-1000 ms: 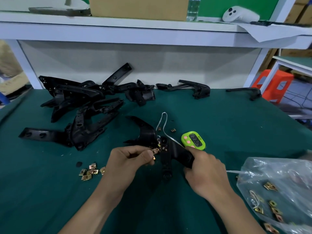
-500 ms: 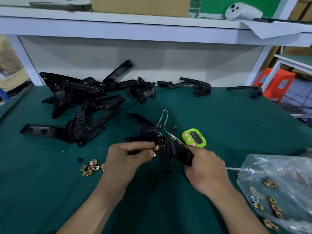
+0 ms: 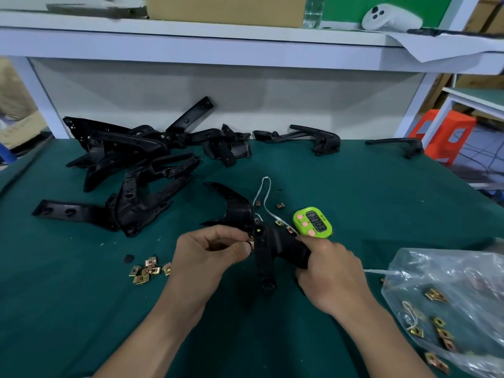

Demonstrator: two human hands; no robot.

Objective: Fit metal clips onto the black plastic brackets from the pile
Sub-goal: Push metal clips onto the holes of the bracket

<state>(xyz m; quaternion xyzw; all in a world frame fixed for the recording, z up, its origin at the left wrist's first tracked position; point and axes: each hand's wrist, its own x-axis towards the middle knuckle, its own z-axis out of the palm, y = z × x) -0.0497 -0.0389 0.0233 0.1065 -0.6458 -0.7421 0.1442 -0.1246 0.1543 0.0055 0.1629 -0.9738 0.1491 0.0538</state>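
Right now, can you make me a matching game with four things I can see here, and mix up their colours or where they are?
Things:
1. timer
2. stool
3. plastic bag
4. nearest bracket

Matches:
A. orange
B. gripped by the right hand
C. bright green
D. clear, with metal clips inside

Pairs: 1-C, 2-A, 3-D, 4-B.

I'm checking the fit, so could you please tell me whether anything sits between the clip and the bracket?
Nothing visible does: the left hand pinches the clip right against the bracket, which the right hand grips.
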